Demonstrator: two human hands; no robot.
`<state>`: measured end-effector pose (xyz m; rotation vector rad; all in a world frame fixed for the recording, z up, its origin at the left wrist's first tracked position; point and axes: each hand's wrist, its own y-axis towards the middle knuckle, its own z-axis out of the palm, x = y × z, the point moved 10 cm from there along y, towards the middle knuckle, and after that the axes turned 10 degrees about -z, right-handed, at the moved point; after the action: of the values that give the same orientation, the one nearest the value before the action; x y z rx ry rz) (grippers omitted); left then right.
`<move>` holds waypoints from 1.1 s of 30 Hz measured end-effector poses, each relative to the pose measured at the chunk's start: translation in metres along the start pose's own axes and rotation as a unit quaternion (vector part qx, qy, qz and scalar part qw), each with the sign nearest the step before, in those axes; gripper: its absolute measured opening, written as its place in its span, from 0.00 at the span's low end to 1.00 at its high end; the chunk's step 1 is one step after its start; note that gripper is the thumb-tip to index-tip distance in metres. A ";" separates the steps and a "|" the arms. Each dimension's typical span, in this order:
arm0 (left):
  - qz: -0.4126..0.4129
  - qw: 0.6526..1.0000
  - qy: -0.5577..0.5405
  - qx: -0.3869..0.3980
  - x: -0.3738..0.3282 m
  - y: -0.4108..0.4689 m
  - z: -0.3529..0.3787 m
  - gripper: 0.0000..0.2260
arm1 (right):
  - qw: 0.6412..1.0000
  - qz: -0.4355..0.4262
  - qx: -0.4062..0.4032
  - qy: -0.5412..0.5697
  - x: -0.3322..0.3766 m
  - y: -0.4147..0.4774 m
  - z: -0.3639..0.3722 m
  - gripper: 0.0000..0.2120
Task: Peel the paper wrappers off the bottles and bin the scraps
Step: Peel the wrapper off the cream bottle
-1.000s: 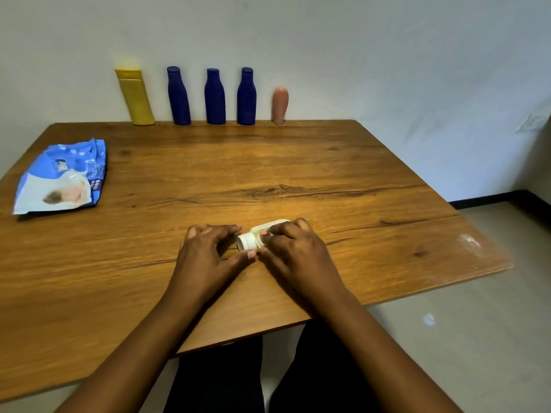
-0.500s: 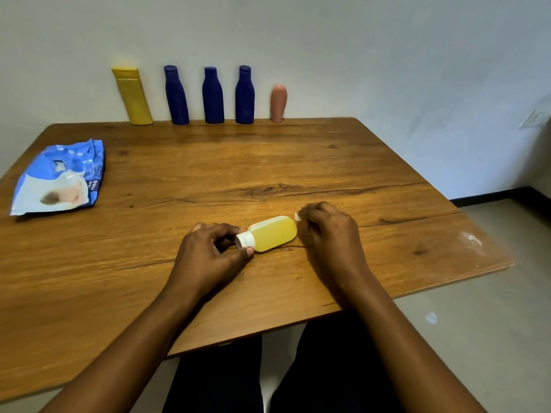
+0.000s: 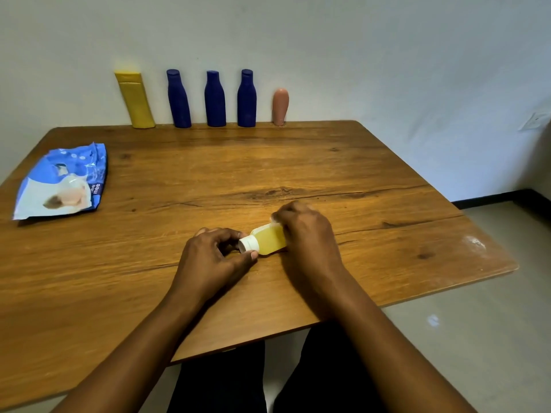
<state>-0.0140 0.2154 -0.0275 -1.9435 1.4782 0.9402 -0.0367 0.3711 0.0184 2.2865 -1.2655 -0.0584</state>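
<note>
A small clear bottle (image 3: pixel 269 240) of yellow liquid lies on its side on the wooden table (image 3: pixel 298 162), white cap pointing left. My left hand (image 3: pixel 212 259) pinches the cap between thumb and fingers. My right hand (image 3: pixel 307 234) lies over the bottle's far end, fingers curled against it; a small white scrap shows at the fingertips. The hand hides the base of the bottle.
Against the back wall stand a yellow tube (image 3: pixel 135 98), three dark blue bottles (image 3: pixel 215 98) and a small pinkish bottle (image 3: pixel 280 106). A blue wipes packet (image 3: pixel 64 181) lies at the table's left. The floor is to the right.
My right hand pulled away to the right from the bottle, then came back onto its far end. The bottle has tilted slightly. The left hand has stayed on the cap.
</note>
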 end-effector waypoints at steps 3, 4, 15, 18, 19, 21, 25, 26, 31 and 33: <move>0.005 1.000 -0.001 0.003 0.000 0.000 0.001 0.17 | 0.997 -0.069 0.026 0.028 0.044 -0.007 0.010 0.15; 0.004 1.000 0.001 0.002 0.000 0.001 0.000 0.17 | 0.997 -0.068 0.028 0.021 0.040 -0.006 0.012 0.15; 0.004 1.000 -0.010 0.008 0.000 0.000 0.000 0.16 | 0.998 -0.051 0.011 0.042 0.029 0.006 0.001 0.15; 0.002 1.000 -0.011 0.008 0.000 0.000 -0.001 0.14 | 0.994 -0.084 0.057 0.029 0.050 0.002 0.020 0.14; 0.001 1.000 -0.007 0.005 0.000 0.000 -0.001 0.15 | 0.996 -0.064 0.063 0.013 0.036 0.005 0.023 0.14; 0.000 1.000 -0.001 -0.002 0.002 0.001 -0.001 0.16 | 0.996 -0.021 0.083 -0.036 0.003 0.012 0.027 0.13; -0.001 1.000 -0.002 -0.003 0.002 0.000 -0.002 0.17 | 0.993 0.048 0.079 -0.077 -0.042 0.023 0.012 0.11; -0.001 1.000 -0.004 -0.004 0.002 0.000 -0.002 0.17 | 0.996 0.048 0.048 -0.059 -0.036 0.021 0.004 0.13; 0.011 1.000 -0.004 0.008 0.001 0.001 0.000 0.14 | 0.995 -0.084 0.027 0.045 0.059 -0.007 0.009 0.15; 0.008 1.000 -0.003 0.007 0.002 0.002 0.000 0.14 | 0.996 -0.072 0.027 0.032 0.050 -0.009 0.015 0.15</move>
<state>-0.0153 0.2141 -0.0293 -1.9195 1.4947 0.9392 -0.0064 0.3283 0.0115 2.4031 -1.0795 -0.0013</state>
